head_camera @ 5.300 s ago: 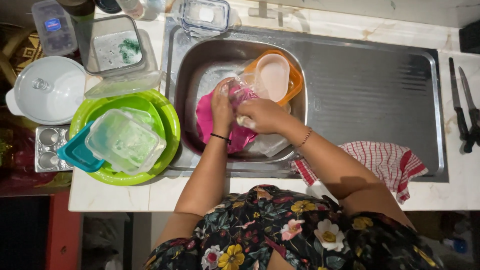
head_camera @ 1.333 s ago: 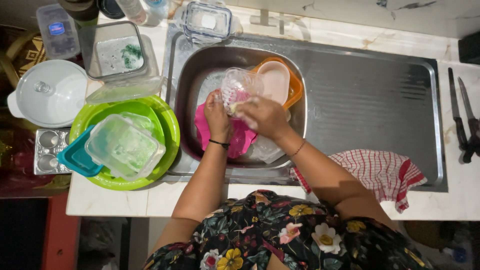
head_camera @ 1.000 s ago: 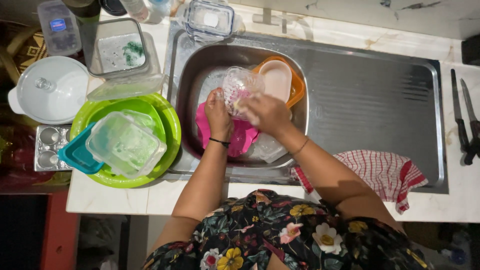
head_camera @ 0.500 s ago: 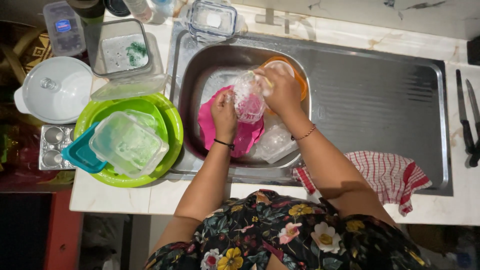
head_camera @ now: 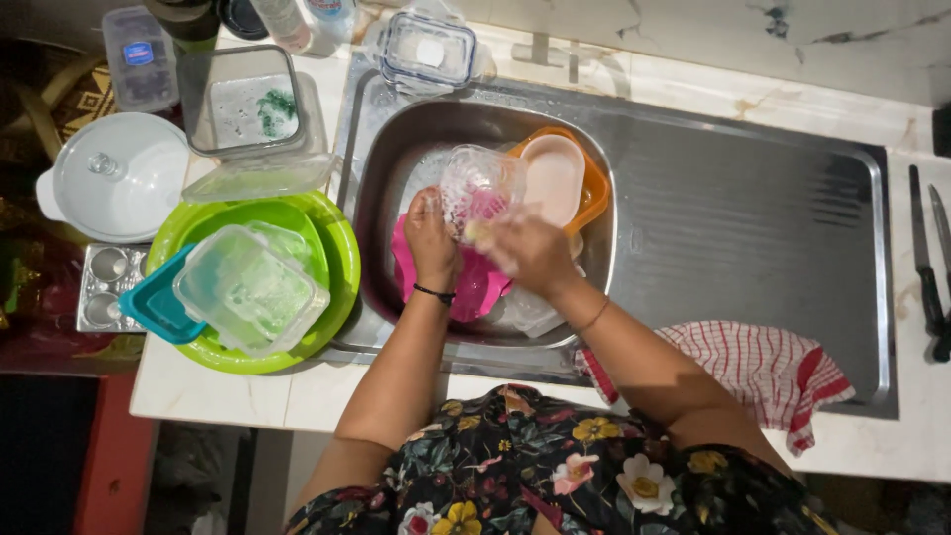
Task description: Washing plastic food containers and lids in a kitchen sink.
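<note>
Steel sink (head_camera: 733, 248): basin on the left, bare ribbed drainer on the right; both hands work over the basin.
Left hand (head_camera: 432, 234): fingers closed on the near rim of a clear tub (head_camera: 479, 188), holding it tilted above the basin.
Right hand (head_camera: 527, 254): blurred, curled around something small and yellowish, seemingly a sponge (head_camera: 477, 234), pressed against the tub's lower edge; the exact grip is hard to tell.
Tub: in the air over the basin, between the two hands, just beside an orange box (head_camera: 561, 178).
Done, by my judgement: a green bowl (head_camera: 337, 267) on the counter left of the sink holds a clear box (head_camera: 250, 289) and a teal lid (head_camera: 158, 305), which look washed and stacked.
Left, by my judgement: the tub in hand looks mid-scrub; the orange box with its pale lid, a pink dish (head_camera: 477, 289) and a clear piece under the right wrist lie in the basin.
Around: square glass dish (head_camera: 238, 99) with green streaks, white pot lid (head_camera: 119, 178), small metal tray (head_camera: 105, 287), a clip-lid box (head_camera: 428, 50) behind the basin.
Right side: checked cloth (head_camera: 763, 367) over the sink's front edge, knives (head_camera: 929, 267) at the far edge.
In the way: the crowded basin leaves little room under the tub; the full green bowl has little space for more.
</note>
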